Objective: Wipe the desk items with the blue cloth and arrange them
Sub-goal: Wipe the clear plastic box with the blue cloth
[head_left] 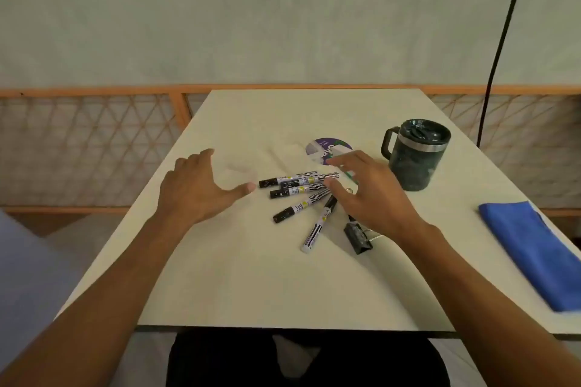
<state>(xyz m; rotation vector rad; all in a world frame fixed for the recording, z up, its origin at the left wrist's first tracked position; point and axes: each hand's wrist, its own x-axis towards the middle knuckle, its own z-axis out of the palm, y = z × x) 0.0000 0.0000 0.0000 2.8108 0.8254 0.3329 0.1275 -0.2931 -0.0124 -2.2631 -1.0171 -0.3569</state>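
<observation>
the desk (283, 276) is flat and smooth, a pale cream colour. in the middle lie five markers (301, 190), long thin sticks with black caps and white bodies with zebra stripes. they spread out like a fan. the left hand (196, 188) is over the desk just left of them, fingers spread wide, holding nothing. the right hand (369, 195) is spread wide too, over the right ends of the markers, holding nothing. i cannot tell if it touches them.

a round sticker (325, 149), purple and white, lies flat behind the markers, and the right hand hides part of it. a black binder clip (358, 237) with shiny wire handles sits near the right wrist. a dark green mug (415, 154) with a handle, a lid and a silver ring stands to the right. the blue cloth (534, 254) is soft and folded into a long shape, lying at the right edge of the desk, well apart from both hands.

behind the desk are an orange wooden rail (94, 93) with criss-cross netting and a black cord (503, 41) hanging down.
</observation>
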